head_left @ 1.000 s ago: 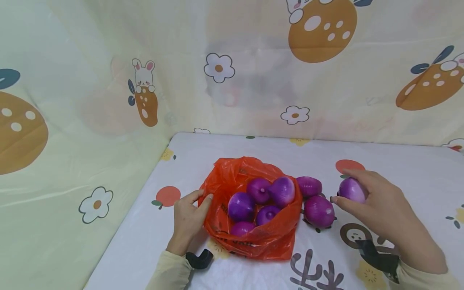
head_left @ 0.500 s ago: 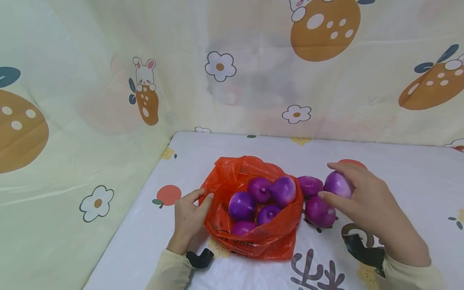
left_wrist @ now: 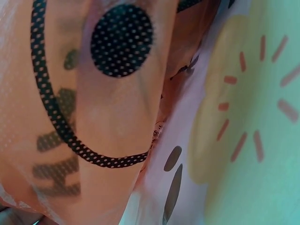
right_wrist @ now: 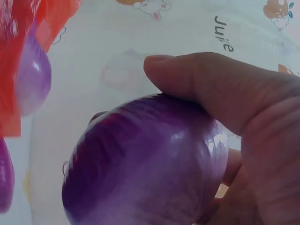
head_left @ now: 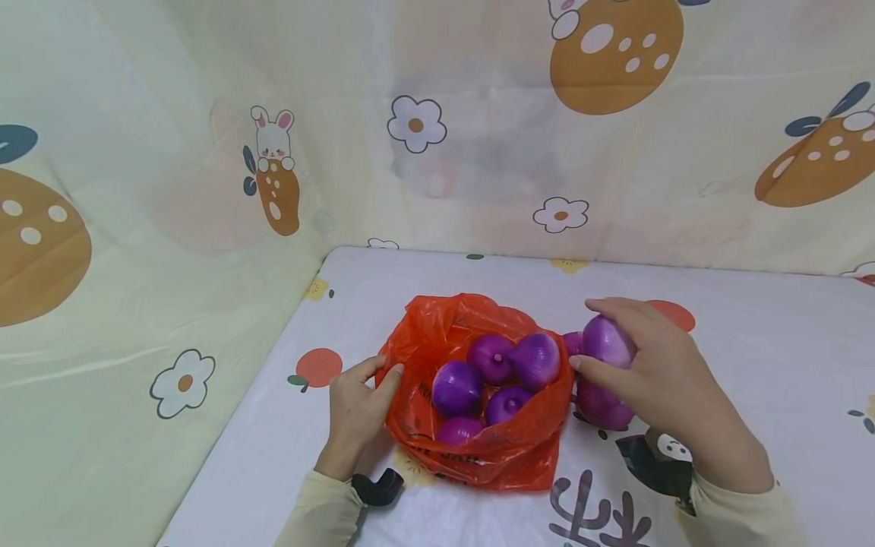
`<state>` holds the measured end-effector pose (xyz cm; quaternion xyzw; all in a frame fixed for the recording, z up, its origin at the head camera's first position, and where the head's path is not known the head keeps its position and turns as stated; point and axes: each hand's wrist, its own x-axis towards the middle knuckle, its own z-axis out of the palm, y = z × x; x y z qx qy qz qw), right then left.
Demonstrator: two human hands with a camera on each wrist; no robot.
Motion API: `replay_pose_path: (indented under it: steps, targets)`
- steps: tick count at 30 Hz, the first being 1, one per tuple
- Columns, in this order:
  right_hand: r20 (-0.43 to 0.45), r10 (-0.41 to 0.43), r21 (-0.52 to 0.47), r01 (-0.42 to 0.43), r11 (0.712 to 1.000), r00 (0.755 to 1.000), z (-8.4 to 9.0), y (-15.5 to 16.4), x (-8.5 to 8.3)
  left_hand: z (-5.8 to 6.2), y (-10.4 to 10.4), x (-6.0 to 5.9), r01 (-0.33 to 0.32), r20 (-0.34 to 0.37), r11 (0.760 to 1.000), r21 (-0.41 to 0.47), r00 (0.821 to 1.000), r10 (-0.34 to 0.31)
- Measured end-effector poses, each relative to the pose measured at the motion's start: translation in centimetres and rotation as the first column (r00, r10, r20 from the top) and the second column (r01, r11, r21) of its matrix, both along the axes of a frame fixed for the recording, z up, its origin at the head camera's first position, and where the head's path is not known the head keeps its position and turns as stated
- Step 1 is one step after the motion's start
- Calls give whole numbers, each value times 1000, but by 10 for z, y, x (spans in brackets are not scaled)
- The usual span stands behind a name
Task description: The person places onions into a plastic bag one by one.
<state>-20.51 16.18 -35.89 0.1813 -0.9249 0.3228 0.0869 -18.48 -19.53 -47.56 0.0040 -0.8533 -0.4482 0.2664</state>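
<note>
A purple onion (head_left: pixel 605 342) is gripped in the right hand (head_left: pixel 656 380); the orange bag (head_left: pixel 478 448) of onions is pinched by the left hand (head_left: pixel 355 414). Below the right hand, another onion (head_left: pixel 601 406) is partly covered.

Left hand (head_left: pixel 355 414) low on the worktop, thumb and fingers pinched in a light grip, cream sleeve at the wrist, right hand (head_left: pixel 656 380) raised, fingers and thumb curled in a full grip, forearm angled in from the right
</note>
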Motion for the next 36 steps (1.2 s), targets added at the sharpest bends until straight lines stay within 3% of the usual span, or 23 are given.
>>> replay_pose_path:
  steps: [4, 16, 27, 36]
  targets:
    - [-45, 34, -29, -35, 999, 998, -2, -8, 0, 0, 0, 0, 3, -2, 1000, 3, 1000, -3]
    - [-63, 94, -76, -99, 992, 994, -11, -39, 3, 1, 0, 1, 22, -23, 1000, 15, 999, -21]
    - [-16, 205, -104, -205, 973, 979, -29, -61, 0, 1, 0, 0, 16, -11, 1000, -5, 1000, -16]
    - [13, 204, -78, -203, 976, 979, -41, -77, 3, 2, -1, 1, 24, -12, 1000, -11, 1000, -24]
